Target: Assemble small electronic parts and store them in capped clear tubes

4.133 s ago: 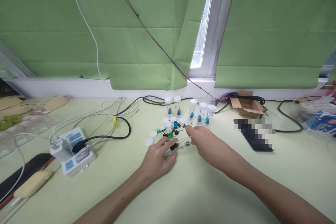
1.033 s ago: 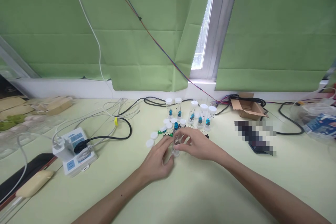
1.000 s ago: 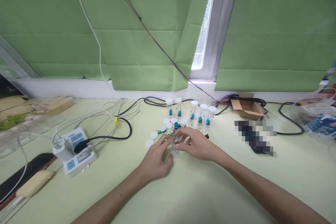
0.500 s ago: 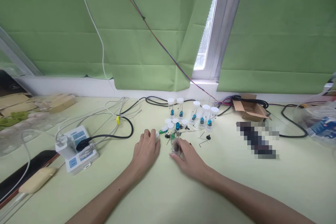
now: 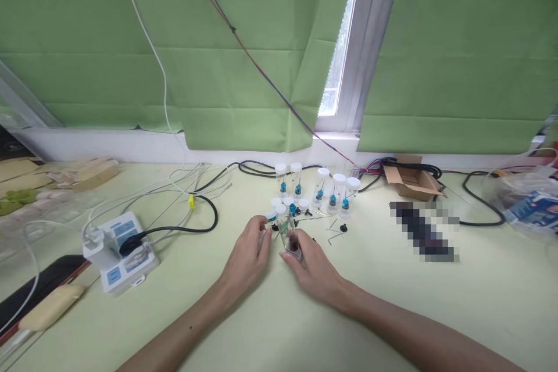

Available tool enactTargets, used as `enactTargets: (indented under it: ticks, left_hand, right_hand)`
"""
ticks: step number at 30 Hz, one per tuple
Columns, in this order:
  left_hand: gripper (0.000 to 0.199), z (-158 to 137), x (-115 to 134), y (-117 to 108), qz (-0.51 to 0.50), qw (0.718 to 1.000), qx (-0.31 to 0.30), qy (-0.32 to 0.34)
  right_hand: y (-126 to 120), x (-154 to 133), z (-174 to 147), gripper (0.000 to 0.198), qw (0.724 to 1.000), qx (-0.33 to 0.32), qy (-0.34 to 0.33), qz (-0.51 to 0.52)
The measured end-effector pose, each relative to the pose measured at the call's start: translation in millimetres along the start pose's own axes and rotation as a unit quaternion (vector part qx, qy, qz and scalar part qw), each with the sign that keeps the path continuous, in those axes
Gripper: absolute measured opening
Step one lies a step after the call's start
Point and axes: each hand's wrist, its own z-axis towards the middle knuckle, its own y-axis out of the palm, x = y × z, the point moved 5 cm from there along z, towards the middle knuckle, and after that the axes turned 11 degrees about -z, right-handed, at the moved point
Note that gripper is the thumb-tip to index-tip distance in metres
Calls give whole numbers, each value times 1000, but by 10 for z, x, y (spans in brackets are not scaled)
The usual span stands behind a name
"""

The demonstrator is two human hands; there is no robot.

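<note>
My right hand (image 5: 317, 268) is closed around the lower part of a clear plastic vial (image 5: 286, 225). Small green and dark pieces show inside it, and it tilts a little to the left. Just left of it, my left hand (image 5: 246, 253) has its thumb and fingers curled round a white cap (image 5: 262, 235), mostly hidden by the fingers. Beyond both hands lie loose white caps (image 5: 281, 209), a blue piece (image 5: 292, 209), small black knobs (image 5: 343, 228) and thin bent metal rods (image 5: 335, 237).
Several white-capped vials (image 5: 320, 189) with blue pieces inside stand behind the loose parts. A power strip (image 5: 126, 253) with plugs and cables is at left, near a phone (image 5: 47, 282). An open cardboard box (image 5: 412, 186) and a pixelated dark object (image 5: 422, 232) are at right.
My left hand has come slightly closer to the vial, its fingers drawn in round the cap. The vial in my right hand now leans more to the left. The view has shifted slightly.
</note>
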Motion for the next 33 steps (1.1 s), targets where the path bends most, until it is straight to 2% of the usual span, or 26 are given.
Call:
enactTargets:
  ticks: [5, 7, 9, 12, 15, 23, 33]
  left_hand:
    - [26, 27, -80, 5, -167, 984, 37, -44]
    - [29, 55, -160, 1, -258, 960, 60, -93]
    - [30, 76, -228, 14, -351, 922, 70, -147]
    - [30, 94, -266, 37, -446, 872, 69, -189]
    - [34, 94, -287, 49, -476, 852, 67, -207]
    - [42, 95, -289, 66, -452, 868, 50, -201]
    - [48, 84, -251, 56, -366, 917, 32, -154]
  right_hand:
    - [-4, 9, 7, 16, 1000, -1, 10, -8]
    - [-1, 8, 6, 26, 1000, -6, 7, -7]
    - [-1, 5, 1, 38, 1000, -7, 2, -7]
    - [5, -1, -7, 45, 1000, -12, -6, -14]
    - [11, -25, -7, 45, 999, -23, -22, -22]
    - [-5, -129, -8, 35, 996, -58, -55, -43]
    - [30, -105, -15, 25, 996, -55, -46, -59]
